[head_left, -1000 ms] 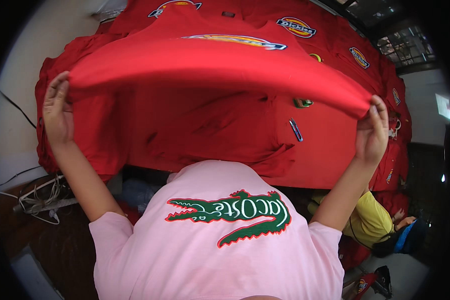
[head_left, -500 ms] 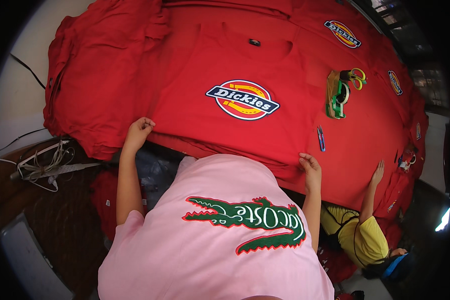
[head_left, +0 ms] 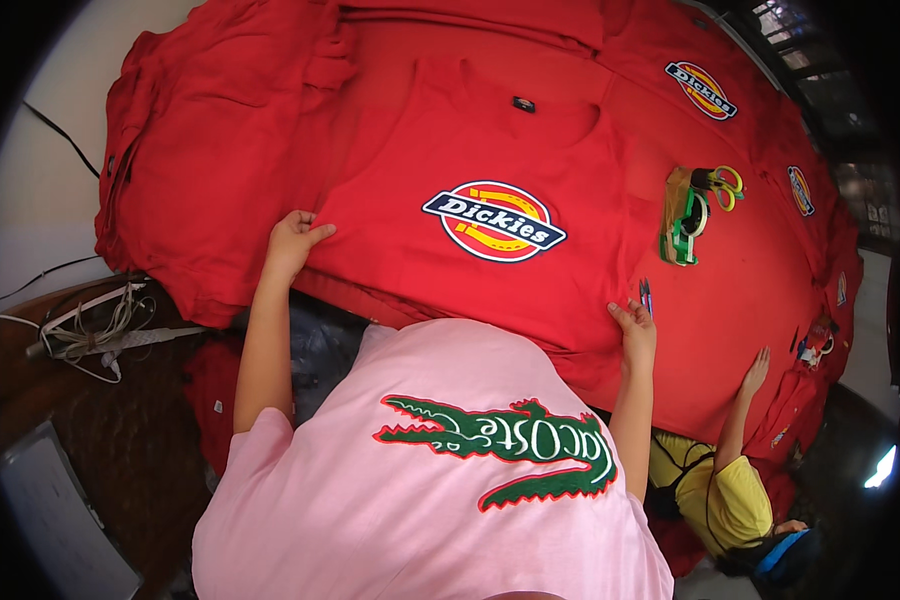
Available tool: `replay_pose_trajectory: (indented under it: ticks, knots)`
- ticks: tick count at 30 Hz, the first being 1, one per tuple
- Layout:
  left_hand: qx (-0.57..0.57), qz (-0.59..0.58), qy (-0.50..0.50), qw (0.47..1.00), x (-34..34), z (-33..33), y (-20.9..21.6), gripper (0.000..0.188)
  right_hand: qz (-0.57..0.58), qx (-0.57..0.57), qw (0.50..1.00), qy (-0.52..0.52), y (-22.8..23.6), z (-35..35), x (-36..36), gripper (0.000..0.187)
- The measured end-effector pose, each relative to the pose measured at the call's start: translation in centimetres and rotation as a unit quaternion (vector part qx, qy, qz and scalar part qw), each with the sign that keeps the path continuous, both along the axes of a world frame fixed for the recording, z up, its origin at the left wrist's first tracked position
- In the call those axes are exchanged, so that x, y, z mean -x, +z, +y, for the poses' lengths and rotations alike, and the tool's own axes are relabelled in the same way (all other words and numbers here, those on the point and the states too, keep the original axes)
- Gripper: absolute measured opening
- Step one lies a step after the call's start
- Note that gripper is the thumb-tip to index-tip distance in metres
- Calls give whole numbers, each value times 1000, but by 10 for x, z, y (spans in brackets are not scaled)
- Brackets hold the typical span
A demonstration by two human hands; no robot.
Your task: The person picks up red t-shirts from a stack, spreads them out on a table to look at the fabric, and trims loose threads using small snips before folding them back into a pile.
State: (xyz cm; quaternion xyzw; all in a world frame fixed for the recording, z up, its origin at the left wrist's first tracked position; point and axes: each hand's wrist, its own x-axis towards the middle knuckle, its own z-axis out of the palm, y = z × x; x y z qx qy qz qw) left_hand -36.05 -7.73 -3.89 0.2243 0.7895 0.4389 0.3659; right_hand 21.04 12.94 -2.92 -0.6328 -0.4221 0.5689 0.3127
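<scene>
A red shirt with a round neckline and a printed badge lies face up before me, its near edge toward my body. At its near left corner, my left hand has its fingers closed on the cloth edge, thumb stretched toward the shirt. My right hand pinches the near right corner. Just beyond the right fingertips lie small thread snips, partly hidden by the hand. Farther right stand a green tape dispenser and yellow-handled scissors, which touch or overlap it.
A heap of red garments fills the left side. More red shirts with badges lie at the far right. A co-worker in a yellow shirt rests a hand on the red-covered table. Tangled cables and a power strip lie at left.
Both hands and the shirt's near edge have shifted slightly; the near right corner now sits close to the snips, and the right hand partly covers them. The view has also moved a little.
</scene>
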Motion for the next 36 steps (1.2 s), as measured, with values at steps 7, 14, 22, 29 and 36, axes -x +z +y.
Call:
replay_pose_trajectory:
  ticks: [7, 14, 22, 29, 36]
  knots:
    - [56, 5, -63, 996, 9, 12, 18, 28, -178, 82, 970, 140, 47, -7, 1, 32]
    - [-238, 38, 37, 970, 51, 115, 244, 21, 166, -272, 947, 33, 253, 122, 43, 25]
    - [-344, 53, -2, 937, 80, 65, 264, 32, 157, -387, 908, 37, 301, 82, 22, 27]
    - [-109, -73, -33, 991, -14, -18, 137, 15, 39, -140, 989, -9, 139, 6, -17, 23]
    - [15, -119, -35, 992, -25, -72, 20, 18, -22, 47, 999, 1, 2, -49, -58, 21]
